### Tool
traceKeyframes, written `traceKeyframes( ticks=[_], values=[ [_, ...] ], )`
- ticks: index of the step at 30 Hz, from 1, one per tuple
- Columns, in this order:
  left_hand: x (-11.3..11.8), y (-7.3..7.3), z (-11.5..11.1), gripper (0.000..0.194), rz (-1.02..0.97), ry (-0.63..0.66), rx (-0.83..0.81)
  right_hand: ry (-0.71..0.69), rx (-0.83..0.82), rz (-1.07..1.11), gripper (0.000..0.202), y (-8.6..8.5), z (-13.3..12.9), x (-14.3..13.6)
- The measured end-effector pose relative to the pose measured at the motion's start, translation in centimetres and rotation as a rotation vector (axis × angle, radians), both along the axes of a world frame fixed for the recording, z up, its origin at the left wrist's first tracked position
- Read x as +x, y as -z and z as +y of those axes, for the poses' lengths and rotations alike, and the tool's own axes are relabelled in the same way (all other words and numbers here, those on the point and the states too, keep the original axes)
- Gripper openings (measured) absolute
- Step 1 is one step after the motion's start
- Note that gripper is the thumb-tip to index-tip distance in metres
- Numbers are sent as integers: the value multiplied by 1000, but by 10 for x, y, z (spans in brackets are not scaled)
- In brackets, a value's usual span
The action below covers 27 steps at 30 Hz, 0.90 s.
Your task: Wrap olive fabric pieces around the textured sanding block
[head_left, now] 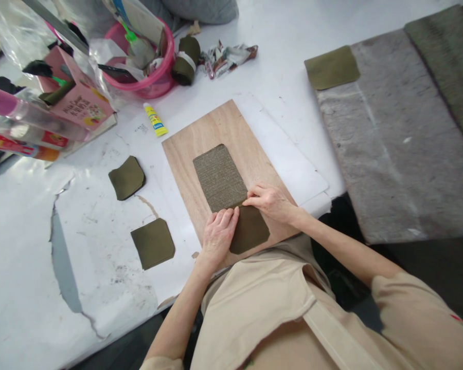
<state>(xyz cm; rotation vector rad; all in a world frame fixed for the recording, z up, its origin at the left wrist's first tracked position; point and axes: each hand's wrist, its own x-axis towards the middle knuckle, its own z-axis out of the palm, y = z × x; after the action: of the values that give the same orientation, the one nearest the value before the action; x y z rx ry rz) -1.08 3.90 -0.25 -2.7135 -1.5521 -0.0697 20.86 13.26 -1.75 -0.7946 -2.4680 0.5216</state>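
OK so we've got both bare hands on the smooth olive piece (250,231), which lies right under and just our side of the fingers. Our left hand (218,232) is laid out flat, its fingers straight and side by side along the edge, not gripping anything. Our right hand (270,201) has its fingers bunched up at that same edge, tips nearly touching the left ones; honestly we can't tell if they're pinching it or just pressing.

Just past our fingertips is the textured panel (219,177), meeting the olive piece right at the fingers. Can't make out if they overlap or are joined. Both sit on the wooden board (254,151).

Left of our left fingers, on the table (31,231), there's a cut olive patch (153,244), and a bit farther out another curled patch (127,178). Ahead and to the left of the fingers, just off the board, is a yellow tube (155,121).

Well beyond the fingers: a pink basket (170,56) full of bits, an olive roll (185,61) right beside it, and a pink box (79,97). Way off past our right fingers there's a big grey slab (401,139) with one more olive scrap (333,68) on its corner.
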Motion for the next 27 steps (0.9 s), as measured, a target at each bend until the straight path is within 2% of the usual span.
traceKeyframes(
  ticks=[6,15,23,27],
  values=[
    [3,-2,2,50,68,-19,-47,-3,3,9,23,3,1,5],
    [5,0,6,50,46,-10,-52,19,19,-8,23,3,0,11],
    [11,-7,12,49,65,16,-97,39,44,-15,22,4,-1,11],
    [11,-9,14,50,63,16,-116,51,5,7,21,5,-1,12]
  ],
)
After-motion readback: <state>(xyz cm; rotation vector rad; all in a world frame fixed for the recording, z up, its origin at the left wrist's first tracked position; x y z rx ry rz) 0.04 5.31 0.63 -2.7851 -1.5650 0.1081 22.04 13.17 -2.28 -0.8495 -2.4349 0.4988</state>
